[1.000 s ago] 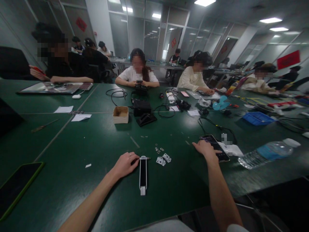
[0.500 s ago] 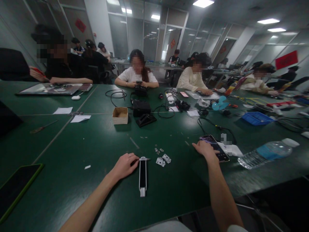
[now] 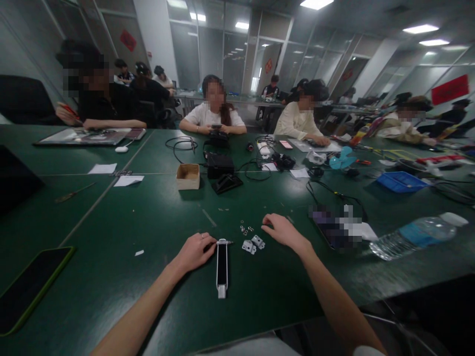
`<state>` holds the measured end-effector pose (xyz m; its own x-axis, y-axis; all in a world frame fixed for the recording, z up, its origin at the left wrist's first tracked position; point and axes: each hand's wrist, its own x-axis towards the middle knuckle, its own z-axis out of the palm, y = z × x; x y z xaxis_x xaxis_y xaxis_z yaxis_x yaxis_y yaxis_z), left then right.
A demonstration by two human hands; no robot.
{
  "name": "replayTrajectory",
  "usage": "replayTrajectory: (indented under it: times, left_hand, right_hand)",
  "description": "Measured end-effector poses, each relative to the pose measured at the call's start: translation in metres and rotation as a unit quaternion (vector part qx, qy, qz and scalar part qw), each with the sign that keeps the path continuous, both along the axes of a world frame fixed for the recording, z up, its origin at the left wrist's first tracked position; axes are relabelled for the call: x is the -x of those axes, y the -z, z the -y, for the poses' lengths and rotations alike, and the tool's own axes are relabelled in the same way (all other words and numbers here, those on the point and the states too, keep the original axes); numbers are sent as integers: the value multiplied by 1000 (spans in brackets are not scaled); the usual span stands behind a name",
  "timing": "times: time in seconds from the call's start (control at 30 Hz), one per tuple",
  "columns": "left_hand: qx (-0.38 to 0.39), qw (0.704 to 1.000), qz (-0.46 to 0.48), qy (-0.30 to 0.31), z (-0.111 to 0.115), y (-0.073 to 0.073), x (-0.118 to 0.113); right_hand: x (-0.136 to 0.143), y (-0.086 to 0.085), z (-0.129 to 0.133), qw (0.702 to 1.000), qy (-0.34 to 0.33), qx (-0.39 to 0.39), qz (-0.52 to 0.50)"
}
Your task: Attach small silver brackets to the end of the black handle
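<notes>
Green tabletop [image 3: 274,296] nearest me bears a white-framed black strip [image 3: 222,262], lying lengthwise; my left hand [image 3: 195,252] is at its far end, fingertips by the crosswise pin [image 3: 227,242], though I can't tell whether they pinch it. Just right lie two metal brackets [image 3: 257,242]. Slightly farther, my right hand [image 3: 282,230] has left the phone [image 3: 328,228] for the small rings [image 3: 243,229], thumb and finger parted, seemingly holding nothing, so it's now free beside the loose parts.

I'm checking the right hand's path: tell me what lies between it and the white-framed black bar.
In the head view, silvery metal brackets and tiny metal rings lie between the right hand and the white-framed black bar.
</notes>
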<state>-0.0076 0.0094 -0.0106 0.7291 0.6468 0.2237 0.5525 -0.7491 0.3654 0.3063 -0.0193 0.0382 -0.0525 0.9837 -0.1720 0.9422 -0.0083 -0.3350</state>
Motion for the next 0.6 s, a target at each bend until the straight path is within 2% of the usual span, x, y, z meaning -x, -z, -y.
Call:
replayTrajectory:
  times: [0.1, 0.2, 0.6]
  left_hand:
    - [-3, 1000, 4, 1, 0, 0, 0]
    - [-5, 1000, 4, -1, 1, -1, 0]
    - [-8, 1000, -7, 1, 1, 4, 1]
  right_hand:
    - [23, 3, -2, 998, -62, 0, -17]
    - [36, 7, -7, 998, -61, 8, 4]
    - [41, 8, -19, 996, -76, 20, 52]
